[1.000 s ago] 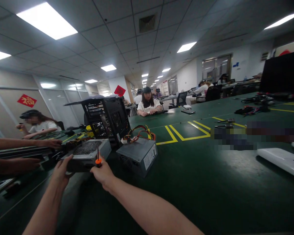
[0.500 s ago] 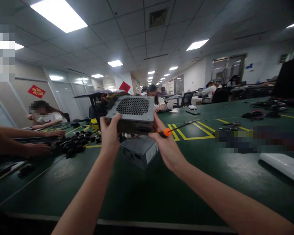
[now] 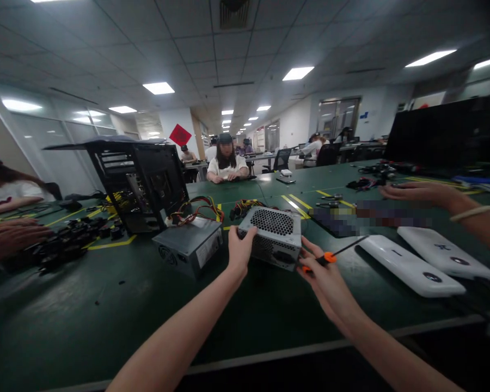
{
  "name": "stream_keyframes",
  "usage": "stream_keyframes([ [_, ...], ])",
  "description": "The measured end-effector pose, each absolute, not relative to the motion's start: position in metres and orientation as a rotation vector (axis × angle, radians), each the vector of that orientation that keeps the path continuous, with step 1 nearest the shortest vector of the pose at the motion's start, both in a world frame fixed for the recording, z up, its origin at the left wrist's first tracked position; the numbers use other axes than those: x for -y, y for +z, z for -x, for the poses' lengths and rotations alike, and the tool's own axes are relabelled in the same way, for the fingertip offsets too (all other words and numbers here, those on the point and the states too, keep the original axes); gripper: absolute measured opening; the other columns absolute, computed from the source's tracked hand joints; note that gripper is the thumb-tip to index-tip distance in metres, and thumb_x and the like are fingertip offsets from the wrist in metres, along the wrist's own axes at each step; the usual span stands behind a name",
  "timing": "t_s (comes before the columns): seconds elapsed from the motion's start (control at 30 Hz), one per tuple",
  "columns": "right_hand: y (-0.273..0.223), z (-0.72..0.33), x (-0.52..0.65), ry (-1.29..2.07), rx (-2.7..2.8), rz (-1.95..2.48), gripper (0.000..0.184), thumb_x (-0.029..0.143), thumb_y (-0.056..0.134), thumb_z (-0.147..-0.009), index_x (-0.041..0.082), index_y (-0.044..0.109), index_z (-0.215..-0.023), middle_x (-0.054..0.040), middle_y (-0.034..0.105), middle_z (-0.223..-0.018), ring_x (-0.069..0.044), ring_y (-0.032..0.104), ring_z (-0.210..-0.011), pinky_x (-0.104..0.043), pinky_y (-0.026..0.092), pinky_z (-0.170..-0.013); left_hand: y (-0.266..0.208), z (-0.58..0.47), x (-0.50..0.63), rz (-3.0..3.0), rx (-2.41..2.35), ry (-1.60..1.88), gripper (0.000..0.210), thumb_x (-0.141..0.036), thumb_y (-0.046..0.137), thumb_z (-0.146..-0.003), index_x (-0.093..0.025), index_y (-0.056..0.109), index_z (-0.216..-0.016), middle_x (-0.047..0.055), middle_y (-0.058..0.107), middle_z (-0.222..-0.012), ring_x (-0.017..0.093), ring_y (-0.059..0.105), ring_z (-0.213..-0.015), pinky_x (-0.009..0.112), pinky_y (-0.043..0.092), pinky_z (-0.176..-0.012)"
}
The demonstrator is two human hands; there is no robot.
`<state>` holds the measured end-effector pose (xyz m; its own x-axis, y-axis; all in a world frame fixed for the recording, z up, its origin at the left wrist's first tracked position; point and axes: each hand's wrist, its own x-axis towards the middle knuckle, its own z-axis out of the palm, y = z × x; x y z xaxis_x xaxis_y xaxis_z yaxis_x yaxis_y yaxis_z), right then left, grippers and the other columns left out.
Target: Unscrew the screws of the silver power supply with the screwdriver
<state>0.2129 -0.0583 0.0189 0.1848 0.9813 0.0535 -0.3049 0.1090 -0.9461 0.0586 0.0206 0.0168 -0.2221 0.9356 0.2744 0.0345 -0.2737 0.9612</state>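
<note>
Between my hands is a grey computer power supply point(image 3: 271, 222) with a honeycomb vent on top and a bundle of coloured cables point(image 3: 249, 206) behind it. My left hand point(image 3: 242, 247) grips its left side, thumb on the top edge. My right hand point(image 3: 320, 269) is closed at its right side and also holds a screwdriver point(image 3: 330, 257) with an orange and black handle, its shaft pointing up to the right. Whether the power supply touches the table is hard to tell. A second power supply point(image 3: 188, 242) stands to the left, its cables lying on top.
An open black computer case point(image 3: 147, 182) stands behind on the green table point(image 3: 147, 321). Black parts point(image 3: 61, 245) lie left near another person's hand point(image 3: 20, 234). White devices point(image 3: 412, 267) lie right, below another person's open hand point(image 3: 416, 191). A person point(image 3: 227, 160) sits opposite.
The held power supply has come down and right, away from the second power supply, which it partly covered. My view has turned right. Another person's hand has appeared at the right.
</note>
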Motion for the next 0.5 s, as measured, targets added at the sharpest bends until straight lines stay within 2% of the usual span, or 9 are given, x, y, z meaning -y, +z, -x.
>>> stream_keyframes([
  [0.13,0.016,-0.215,0.052,1.155,1.003,1.007,0.058,0.021,0.053,-0.066,0.027,0.046,-0.123,-0.0025,0.05,-0.127,-0.021,0.045,-0.116,-0.039,0.036,-0.096,0.008,-0.05,-0.019,-1.26,-1.315,1.517,0.036,-0.047,0.057,-0.069,-0.02,0.051,-0.091,0.005,0.057,-0.095,0.017,0.053,-0.092,0.03,0.039,-0.082],
  [0.27,0.025,-0.213,0.06,0.739,1.243,1.096,0.049,0.028,0.055,-0.071,0.027,0.05,-0.119,-0.0008,0.042,-0.133,-0.022,0.036,-0.123,-0.041,0.028,-0.102,0.019,-0.027,0.007,-1.517,-1.295,1.441,0.04,-0.045,0.054,-0.073,-0.018,0.052,-0.102,0.009,0.056,-0.104,0.02,0.052,-0.098,0.032,0.039,-0.085],
  [0.33,0.034,-0.195,0.069,0.642,1.38,1.068,0.041,0.032,0.055,-0.073,0.027,0.054,-0.114,-0.0018,0.044,-0.131,-0.022,0.041,-0.119,-0.04,0.028,-0.101,0.032,0.001,0.026,-1.783,-1.268,1.512,0.042,-0.04,0.052,-0.076,-0.019,0.048,-0.112,0.01,0.049,-0.114,0.019,0.049,-0.104,0.032,0.039,-0.086],
  [0.43,0.044,-0.144,0.072,0.977,1.575,0.948,0.032,0.037,0.049,-0.079,0.024,0.057,-0.106,-0.0044,0.06,-0.109,-0.02,0.054,-0.103,-0.039,0.037,-0.094,0.051,0.065,0.04,-1.935,-1.513,1.784,0.038,-0.038,0.051,-0.076,-0.022,0.05,-0.111,0.008,0.045,-0.117,0.019,0.044,-0.108,0.032,0.037,-0.09],
  [0.5,0.044,-0.104,0.059,1.15,1.554,0.901,0.031,0.036,0.053,-0.077,0.024,0.058,-0.105,-0.0031,0.059,-0.109,-0.019,0.051,-0.105,-0.036,0.036,-0.093,0.057,0.111,0.033,-1.617,-1.781,1.997,0.051,-0.041,0.058,-0.07,-0.021,0.045,-0.115,0.009,0.039,-0.124,0.021,0.038,-0.114,0.034,0.033,-0.093],
])
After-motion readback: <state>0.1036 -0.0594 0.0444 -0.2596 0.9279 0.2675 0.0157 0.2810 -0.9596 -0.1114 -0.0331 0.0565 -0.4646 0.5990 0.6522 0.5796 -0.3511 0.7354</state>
